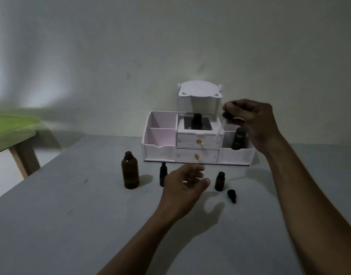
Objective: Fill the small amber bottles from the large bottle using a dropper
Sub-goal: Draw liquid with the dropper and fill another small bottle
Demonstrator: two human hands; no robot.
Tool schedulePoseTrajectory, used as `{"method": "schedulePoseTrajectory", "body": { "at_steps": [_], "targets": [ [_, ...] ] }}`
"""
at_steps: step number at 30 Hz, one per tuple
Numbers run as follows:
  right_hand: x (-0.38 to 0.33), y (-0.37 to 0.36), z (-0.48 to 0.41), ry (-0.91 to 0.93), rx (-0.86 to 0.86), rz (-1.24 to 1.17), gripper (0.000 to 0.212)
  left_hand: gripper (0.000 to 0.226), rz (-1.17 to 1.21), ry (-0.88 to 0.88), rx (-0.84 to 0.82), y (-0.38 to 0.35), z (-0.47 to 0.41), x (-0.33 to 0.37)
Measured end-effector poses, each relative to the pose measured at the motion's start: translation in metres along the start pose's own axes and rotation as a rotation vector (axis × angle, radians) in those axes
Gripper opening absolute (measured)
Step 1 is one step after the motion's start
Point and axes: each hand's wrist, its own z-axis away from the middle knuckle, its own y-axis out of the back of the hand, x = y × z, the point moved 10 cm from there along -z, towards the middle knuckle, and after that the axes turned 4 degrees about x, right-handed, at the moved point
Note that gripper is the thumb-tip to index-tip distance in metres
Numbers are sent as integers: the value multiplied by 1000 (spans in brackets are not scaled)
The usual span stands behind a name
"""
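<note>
The large amber bottle (130, 170) stands uncapped on the grey table, left of centre. A small capped amber bottle (162, 173) stands just left of my left hand (187, 181), which hovers with fingers apart and empty. Another small amber bottle (219, 181) stands uncapped to the right of that hand, and a black dropper cap (231, 196) lies beside it. My right hand (254, 120) is raised in front of the organizer and pinches the black bulb of a dropper (220, 129), whose clear glass tube points down and to the left.
A white desktop organizer (197, 139) with two drawers stands at the table's back against the wall. It holds a dark bottle (196, 121) in its middle tray and another dark bottle (238, 140) in its right compartment. A green-topped table (10, 128) stands at the left.
</note>
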Motion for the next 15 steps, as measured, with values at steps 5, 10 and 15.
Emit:
{"method": "schedulePoseTrajectory", "body": {
  "at_steps": [5, 10, 15],
  "targets": [
    [27, 23, 7, -84, -61, 49, 7, 56, -16, 108, -102, -54, -19, -18],
    [50, 24, 14, -164, -121, 144, 14, 63, -49, 181, -116, -75, -31, -38],
    [63, 21, 19, -189, -167, 173, 13, 60, -46, 194, -69, -81, -30, -47]
  ]
}}
